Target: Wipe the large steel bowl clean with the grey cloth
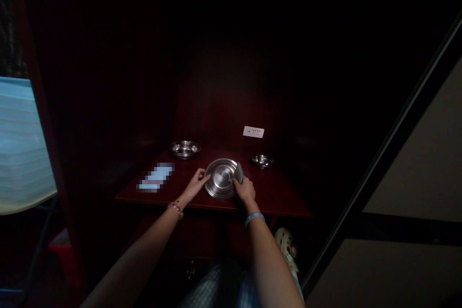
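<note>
A round, shiny steel plate (219, 180) is tilted up toward me over the front part of the dark red desk (281, 192). My left hand (197, 183) grips its left rim, thumb on the inner face and fingers behind. In my right hand (246, 188) is a grey cloth (238, 172), pressed against the plate's right edge. Whether the plate's lower rim touches the desk I cannot tell. Behind it on the left sits a deeper steel bowl (185, 150), and on the right a smaller steel bowl (263, 161).
A blurred-out pale rectangle (156, 178) lies at the desk's left. On the back wall is a white power socket (253, 132). Dark side panels enclose the desk. A cream clog (287, 248) shows below on the right, and a red bin (65, 250) at lower left.
</note>
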The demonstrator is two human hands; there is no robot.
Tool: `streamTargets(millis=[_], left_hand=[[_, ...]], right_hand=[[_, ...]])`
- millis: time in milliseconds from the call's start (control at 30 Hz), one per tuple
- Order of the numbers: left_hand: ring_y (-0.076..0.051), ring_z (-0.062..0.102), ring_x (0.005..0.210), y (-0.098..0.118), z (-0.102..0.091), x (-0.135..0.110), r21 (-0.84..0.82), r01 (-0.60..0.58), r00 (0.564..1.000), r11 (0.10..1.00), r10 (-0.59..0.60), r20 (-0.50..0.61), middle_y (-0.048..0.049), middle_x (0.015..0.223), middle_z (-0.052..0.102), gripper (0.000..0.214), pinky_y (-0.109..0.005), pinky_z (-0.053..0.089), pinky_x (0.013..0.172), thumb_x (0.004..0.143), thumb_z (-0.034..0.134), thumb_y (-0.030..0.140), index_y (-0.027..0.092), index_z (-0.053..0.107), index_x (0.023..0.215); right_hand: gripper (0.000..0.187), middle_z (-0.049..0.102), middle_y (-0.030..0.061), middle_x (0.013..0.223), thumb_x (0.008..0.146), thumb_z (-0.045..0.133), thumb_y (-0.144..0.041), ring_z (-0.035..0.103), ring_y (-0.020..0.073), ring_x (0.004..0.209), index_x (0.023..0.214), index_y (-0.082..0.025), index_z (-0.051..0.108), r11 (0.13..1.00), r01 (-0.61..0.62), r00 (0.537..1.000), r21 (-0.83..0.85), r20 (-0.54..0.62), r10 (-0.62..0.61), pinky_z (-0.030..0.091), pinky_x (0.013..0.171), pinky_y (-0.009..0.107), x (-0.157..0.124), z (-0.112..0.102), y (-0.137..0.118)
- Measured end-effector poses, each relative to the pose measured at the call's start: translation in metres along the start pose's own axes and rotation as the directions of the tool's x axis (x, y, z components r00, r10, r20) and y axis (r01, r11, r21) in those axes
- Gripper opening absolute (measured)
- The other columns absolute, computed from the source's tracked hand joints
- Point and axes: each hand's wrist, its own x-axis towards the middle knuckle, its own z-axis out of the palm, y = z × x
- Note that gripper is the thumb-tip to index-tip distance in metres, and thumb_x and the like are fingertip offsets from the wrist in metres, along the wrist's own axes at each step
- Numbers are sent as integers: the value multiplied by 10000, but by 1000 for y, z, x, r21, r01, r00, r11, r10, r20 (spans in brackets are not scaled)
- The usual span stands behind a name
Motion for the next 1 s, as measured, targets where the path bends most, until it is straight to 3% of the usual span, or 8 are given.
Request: streamTargets(millis=[167,367,633,800,1000], left_hand=[[-175,564,851,7,1,-3,47,-33,999,998,32,29,-16,841,625,298,-296,427,837,708,652,461,185,577,792],[-202,568,919,0,1,0,73,-61,998,995,58,39,-62,951,628,312,-330,425,879,678,683,423,158,640,837],[-206,596,906,-4,2,-1,42,-14,999,999,12,44,-76,1021,633,433,-322,483,790,618,734,400,153,639,960],[-217,629,904,-2,4,-3,-41,20,995,999,-16,96,-82,995,664,488,-361,495,837,615,749,380,149,603,1019],[-246,612,1040,-13,3,1,-71,15,996,997,-9,85,-116,1140,653,566,-406,464,943,595,767,342,142,600,1097]], right_hand=[[394,676,137,1114,872,495,-435,647,286,1028,1164,-206,626,1000,2,1000,0,-4,-2,500,807,344,1,1,3],[409,670,144,1127,872,495,-441,648,284,1028,1173,-194,622,1000,-8,1000,-7,-8,8,498,810,337,3,2,4],[398,677,133,1119,871,498,-439,651,270,1024,1172,-214,627,1000,-6,1000,1,2,6,500,810,326,2,1,3],[407,675,137,1123,874,491,-438,646,282,1034,1182,-206,622,1000,-9,1000,8,8,9,498,818,342,1,1,2],[400,673,144,1126,875,485,-430,643,295,1037,1168,-198,628,1000,-1,1000,7,6,1,498,816,353,1,2,1]])
